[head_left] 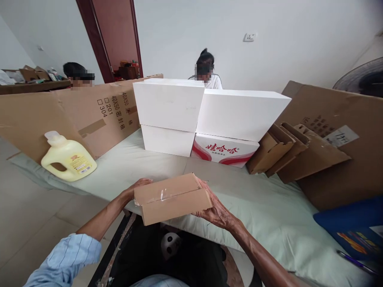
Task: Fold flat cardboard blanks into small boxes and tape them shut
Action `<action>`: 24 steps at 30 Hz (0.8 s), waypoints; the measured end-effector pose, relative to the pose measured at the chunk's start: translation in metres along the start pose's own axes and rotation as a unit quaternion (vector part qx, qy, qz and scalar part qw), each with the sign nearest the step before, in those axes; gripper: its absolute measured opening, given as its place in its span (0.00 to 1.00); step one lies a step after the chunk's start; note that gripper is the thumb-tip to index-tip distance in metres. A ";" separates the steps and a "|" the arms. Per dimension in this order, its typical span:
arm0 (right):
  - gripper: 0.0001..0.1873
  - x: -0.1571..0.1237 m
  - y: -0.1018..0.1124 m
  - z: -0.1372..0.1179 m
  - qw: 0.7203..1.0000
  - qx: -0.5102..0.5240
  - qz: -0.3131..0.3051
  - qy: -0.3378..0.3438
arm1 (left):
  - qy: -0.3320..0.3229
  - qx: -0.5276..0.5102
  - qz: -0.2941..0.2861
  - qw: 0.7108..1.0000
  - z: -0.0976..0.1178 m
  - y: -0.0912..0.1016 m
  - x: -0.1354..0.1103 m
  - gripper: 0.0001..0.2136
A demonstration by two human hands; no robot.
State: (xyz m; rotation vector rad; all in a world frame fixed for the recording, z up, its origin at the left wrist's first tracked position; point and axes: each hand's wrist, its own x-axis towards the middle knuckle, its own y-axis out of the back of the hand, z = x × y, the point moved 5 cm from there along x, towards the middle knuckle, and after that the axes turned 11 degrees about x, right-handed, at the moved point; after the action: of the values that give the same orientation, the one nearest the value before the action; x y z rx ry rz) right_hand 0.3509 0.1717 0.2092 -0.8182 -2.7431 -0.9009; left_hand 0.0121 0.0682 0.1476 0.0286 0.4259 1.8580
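A small brown cardboard box (176,203) is held tilted over the near edge of the cloth-covered table. Clear tape runs along its seam. My left hand (139,188) grips its left end, with most of the fingers hidden behind the cardboard. At the right end, my right hand (214,207) wraps round the side, thumb below and fingers along the far edge. Beyond the box stand stacked white boxes (167,103), and a white box with red printing (224,150) sits beneath one of them.
A pale yellow jug (70,157) stands at the left before a large carton (98,115). Folded cardboard pieces (311,153) lean at the right, near a blue container (353,227) and a pen (356,261). Two people (220,81) sit behind the boxes.
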 end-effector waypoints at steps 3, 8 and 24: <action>0.54 -0.001 -0.004 0.013 0.996 0.073 0.032 -0.036 | -0.002 -0.016 0.012 1.000 0.005 0.003 -0.002 0.31; 0.45 0.001 -0.013 0.024 0.990 0.093 0.071 -0.075 | -0.086 -0.060 0.067 0.992 0.019 0.014 -0.038 0.42; 0.20 -0.086 0.022 0.095 0.924 -0.356 0.125 -0.060 | -0.212 -0.006 0.131 0.969 0.040 -0.008 -0.073 0.40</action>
State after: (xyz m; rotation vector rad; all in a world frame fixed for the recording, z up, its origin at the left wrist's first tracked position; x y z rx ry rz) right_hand 0.4383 0.2032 0.1184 -1.3238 -2.2913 -1.8684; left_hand 0.0523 0.0136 0.1969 0.4853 0.1149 2.0449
